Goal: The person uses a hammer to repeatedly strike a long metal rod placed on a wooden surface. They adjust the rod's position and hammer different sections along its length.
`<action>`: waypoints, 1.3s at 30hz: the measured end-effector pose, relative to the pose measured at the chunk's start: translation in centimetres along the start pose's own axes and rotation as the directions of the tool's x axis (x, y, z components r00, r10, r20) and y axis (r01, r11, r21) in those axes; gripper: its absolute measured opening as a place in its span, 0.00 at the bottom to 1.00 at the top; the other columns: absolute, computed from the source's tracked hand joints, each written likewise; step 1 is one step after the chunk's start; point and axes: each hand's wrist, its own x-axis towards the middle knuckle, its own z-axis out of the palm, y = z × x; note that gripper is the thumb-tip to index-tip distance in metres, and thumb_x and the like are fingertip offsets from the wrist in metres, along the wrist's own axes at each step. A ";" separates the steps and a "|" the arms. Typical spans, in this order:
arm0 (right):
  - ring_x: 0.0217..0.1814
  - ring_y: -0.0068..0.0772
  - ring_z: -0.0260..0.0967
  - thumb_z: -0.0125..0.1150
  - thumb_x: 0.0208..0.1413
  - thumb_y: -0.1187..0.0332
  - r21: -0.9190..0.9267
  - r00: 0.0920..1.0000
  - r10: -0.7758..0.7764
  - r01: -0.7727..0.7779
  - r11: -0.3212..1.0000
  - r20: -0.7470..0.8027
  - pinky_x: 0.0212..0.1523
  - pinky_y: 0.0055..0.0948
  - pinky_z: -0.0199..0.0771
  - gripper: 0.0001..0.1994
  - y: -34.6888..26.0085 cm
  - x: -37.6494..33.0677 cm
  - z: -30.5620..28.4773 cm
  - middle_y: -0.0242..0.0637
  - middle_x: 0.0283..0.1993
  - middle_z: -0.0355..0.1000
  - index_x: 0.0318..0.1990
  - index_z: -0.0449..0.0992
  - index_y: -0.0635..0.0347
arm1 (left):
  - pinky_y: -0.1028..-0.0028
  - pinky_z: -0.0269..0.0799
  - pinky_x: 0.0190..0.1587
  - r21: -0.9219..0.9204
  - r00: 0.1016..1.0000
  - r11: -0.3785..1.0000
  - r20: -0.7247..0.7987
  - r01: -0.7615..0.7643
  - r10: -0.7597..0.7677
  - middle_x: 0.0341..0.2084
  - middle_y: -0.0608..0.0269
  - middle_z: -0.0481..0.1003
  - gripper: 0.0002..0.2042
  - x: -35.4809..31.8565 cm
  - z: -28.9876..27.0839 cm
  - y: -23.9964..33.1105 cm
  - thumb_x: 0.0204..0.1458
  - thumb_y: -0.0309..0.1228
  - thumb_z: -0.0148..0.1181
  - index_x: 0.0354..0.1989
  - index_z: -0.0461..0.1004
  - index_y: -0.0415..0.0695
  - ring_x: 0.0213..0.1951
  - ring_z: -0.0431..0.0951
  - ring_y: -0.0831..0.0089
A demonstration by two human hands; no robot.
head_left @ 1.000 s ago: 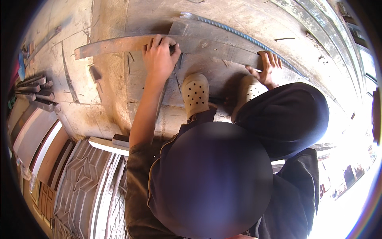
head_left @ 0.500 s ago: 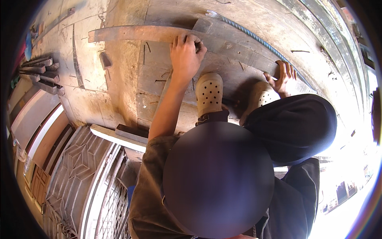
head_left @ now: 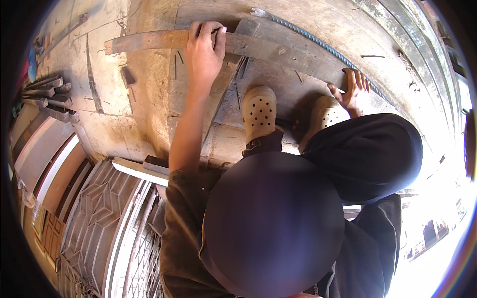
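A long, thin wooden strip point(head_left: 149, 40) lies across the floor in front of me, reddish-brown at its left end and greyer to the right. My left hand point(head_left: 204, 52) is closed over its left half, fingers curled at the far edge. At the right end, my right hand point(head_left: 354, 92) has its thumb on the near side and its fingers over the far side. A grey board point(head_left: 266, 34) lies partly under the strip. Just beyond is a bluish ribbed pry bar point(head_left: 318, 43) with a claw end. Another board point(head_left: 221, 92) slants toward me beneath my left forearm.
Loose nails point(head_left: 372, 56) are scattered around. My tan clog point(head_left: 259, 111) stands close to the strip. Dark bars point(head_left: 52, 99) are stacked at left, near leaning panels point(head_left: 44, 144) and a metal grille point(head_left: 97, 208). Long planks point(head_left: 397, 44) run along the far right.
My left hand has slid left along the strip, uncovering more of the slanting board. My right hand stays at the strip's right end. The view has shifted slightly.
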 end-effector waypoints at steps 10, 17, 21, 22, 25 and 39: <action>0.44 0.44 0.76 0.62 0.53 0.43 0.252 0.776 0.327 -0.519 0.817 0.540 0.45 0.38 0.73 0.26 8.9 6.4 1.3 0.49 0.41 0.77 0.42 0.76 0.60 | 0.62 0.75 0.40 -0.204 0.972 0.977 0.234 0.068 -0.019 0.39 0.50 0.74 0.14 -7.4 -1.6 5.5 0.50 0.37 0.66 0.41 0.75 0.41 0.39 0.77 0.54; 0.46 0.49 0.71 0.65 0.52 0.53 0.018 0.818 -0.084 0.090 0.996 0.568 0.46 0.44 0.71 0.21 14.1 6.2 4.9 0.46 0.43 0.73 0.46 0.69 0.56 | 0.60 0.72 0.46 -0.418 0.952 0.908 0.268 -0.020 0.144 0.38 0.52 0.72 0.14 -12.4 1.3 9.8 0.51 0.36 0.63 0.42 0.73 0.43 0.41 0.75 0.52; 0.42 0.54 0.69 0.59 0.58 0.58 0.123 0.804 -0.155 0.102 0.987 0.575 0.42 0.45 0.69 0.17 12.2 6.1 3.7 0.51 0.38 0.70 0.47 0.67 0.59 | 0.62 0.72 0.45 -0.398 0.948 0.914 0.250 -0.083 0.195 0.39 0.55 0.73 0.14 -11.7 1.0 10.0 0.51 0.37 0.63 0.43 0.73 0.44 0.42 0.75 0.55; 0.41 0.54 0.69 0.59 0.59 0.58 0.131 0.814 -0.161 0.106 0.986 0.559 0.41 0.45 0.68 0.17 12.2 6.1 3.2 0.51 0.38 0.70 0.47 0.67 0.59 | 0.61 0.71 0.46 -0.417 0.950 0.904 0.235 -0.093 0.206 0.39 0.54 0.72 0.15 -11.1 0.8 10.0 0.51 0.38 0.62 0.43 0.72 0.44 0.42 0.75 0.54; 0.40 0.55 0.68 0.57 0.60 0.60 0.164 0.846 -0.169 0.097 0.982 0.506 0.40 0.46 0.68 0.15 12.4 6.6 1.8 0.52 0.37 0.69 0.47 0.66 0.60 | 0.62 0.71 0.46 -0.412 0.954 0.896 0.164 -0.163 0.249 0.40 0.53 0.72 0.15 -8.0 0.7 10.3 0.52 0.38 0.61 0.44 0.72 0.43 0.42 0.75 0.54; 0.24 0.34 0.64 0.51 0.64 0.70 0.260 0.957 -0.261 0.223 0.939 0.122 0.25 0.34 0.64 0.08 8.2 9.8 -18.1 0.45 0.25 0.69 0.43 0.71 0.67 | 0.64 0.67 0.55 -0.052 0.605 0.621 -0.299 -0.782 0.737 0.48 0.59 0.71 0.17 9.0 -1.7 21.4 0.56 0.41 0.56 0.49 0.71 0.47 0.51 0.72 0.63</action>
